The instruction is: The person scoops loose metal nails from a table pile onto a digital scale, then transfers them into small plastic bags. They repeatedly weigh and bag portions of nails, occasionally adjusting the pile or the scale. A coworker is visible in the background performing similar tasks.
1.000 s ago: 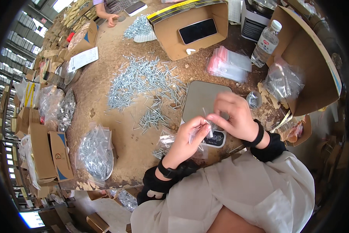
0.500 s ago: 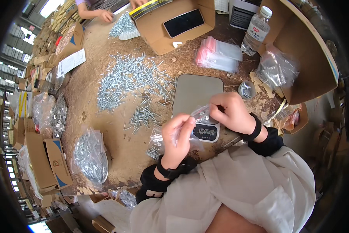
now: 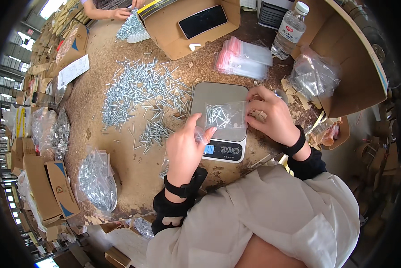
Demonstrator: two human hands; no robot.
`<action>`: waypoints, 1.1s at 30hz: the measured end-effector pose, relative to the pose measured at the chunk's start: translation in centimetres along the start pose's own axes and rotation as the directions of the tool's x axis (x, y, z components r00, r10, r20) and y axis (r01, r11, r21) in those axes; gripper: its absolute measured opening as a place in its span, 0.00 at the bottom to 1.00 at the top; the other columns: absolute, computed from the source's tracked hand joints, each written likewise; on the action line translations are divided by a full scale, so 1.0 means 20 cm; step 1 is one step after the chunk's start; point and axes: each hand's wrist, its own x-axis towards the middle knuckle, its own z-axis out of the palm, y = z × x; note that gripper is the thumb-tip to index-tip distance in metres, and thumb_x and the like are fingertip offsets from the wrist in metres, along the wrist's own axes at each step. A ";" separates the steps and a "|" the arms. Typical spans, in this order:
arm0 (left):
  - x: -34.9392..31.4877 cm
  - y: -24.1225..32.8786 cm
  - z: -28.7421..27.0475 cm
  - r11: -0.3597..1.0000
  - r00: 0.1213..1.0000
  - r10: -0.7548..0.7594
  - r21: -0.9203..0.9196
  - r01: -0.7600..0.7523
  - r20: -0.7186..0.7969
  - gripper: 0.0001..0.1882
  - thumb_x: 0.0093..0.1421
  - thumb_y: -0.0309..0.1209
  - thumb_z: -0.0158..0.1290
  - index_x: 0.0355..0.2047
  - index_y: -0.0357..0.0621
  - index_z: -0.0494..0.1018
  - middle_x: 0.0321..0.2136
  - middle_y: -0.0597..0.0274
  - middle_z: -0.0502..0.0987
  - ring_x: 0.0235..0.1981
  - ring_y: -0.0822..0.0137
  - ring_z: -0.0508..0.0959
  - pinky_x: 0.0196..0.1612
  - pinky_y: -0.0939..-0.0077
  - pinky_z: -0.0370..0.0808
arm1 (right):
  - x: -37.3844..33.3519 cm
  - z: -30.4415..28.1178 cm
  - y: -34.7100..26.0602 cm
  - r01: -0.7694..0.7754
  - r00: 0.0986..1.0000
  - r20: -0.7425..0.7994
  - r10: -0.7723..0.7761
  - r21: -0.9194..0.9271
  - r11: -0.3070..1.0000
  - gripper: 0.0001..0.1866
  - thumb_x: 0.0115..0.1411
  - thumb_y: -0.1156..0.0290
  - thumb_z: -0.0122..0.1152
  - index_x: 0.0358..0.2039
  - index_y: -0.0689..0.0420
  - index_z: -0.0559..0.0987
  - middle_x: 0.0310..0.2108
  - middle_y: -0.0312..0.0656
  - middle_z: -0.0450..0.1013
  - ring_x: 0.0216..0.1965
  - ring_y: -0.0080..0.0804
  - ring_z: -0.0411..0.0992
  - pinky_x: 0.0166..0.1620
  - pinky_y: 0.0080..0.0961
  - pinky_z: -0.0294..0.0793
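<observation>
Fingers of my left hand (image 3: 182,152) curve, thumb and forefinger apart, at the left edge of a clear bag of screws (image 3: 219,117), while those of my right hand (image 3: 274,118) touch its right edge — I can't tell whether either pinches it. The bag is over the plate of the scale (image 3: 218,91). My right hand blocks most of a small cup (image 3: 279,93). Loose screws (image 3: 140,87) spread to the left; beyond the scale sit flat plastic bags (image 3: 249,62), a water bottle (image 3: 291,31) and a cardboard box (image 3: 173,43) holding a phone (image 3: 203,21).
</observation>
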 end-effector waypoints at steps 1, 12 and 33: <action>0.00 0.00 0.01 1.000 1.000 0.020 0.019 -0.020 0.006 0.19 0.59 0.43 0.62 0.43 0.44 0.77 0.16 0.59 0.73 0.20 0.56 0.77 0.25 0.66 0.72 | 0.00 0.00 0.00 0.004 1.000 0.011 -0.004 0.021 1.000 0.06 0.45 0.74 0.70 0.25 0.57 0.81 0.40 0.40 0.73 0.38 0.41 0.73 0.39 0.35 0.74; 0.02 0.09 0.04 0.964 0.993 0.050 -0.255 -0.075 -0.103 0.10 0.60 0.29 0.63 0.30 0.42 0.71 0.15 0.62 0.68 0.16 0.68 0.69 0.23 0.75 0.65 | 0.00 0.07 0.02 0.117 0.990 0.081 -0.116 -0.008 0.993 0.15 0.42 0.72 0.73 0.35 0.53 0.85 0.43 0.38 0.75 0.46 0.41 0.70 0.50 0.36 0.71; 0.01 0.05 0.06 0.970 0.992 0.114 -0.211 -0.124 -0.060 0.07 0.64 0.28 0.56 0.36 0.41 0.68 0.25 0.52 0.75 0.22 0.52 0.77 0.26 0.65 0.71 | 0.02 0.10 0.05 0.253 0.967 0.044 -0.253 -0.013 0.967 0.14 0.43 0.70 0.72 0.33 0.56 0.81 0.34 0.39 0.74 0.38 0.42 0.73 0.44 0.36 0.74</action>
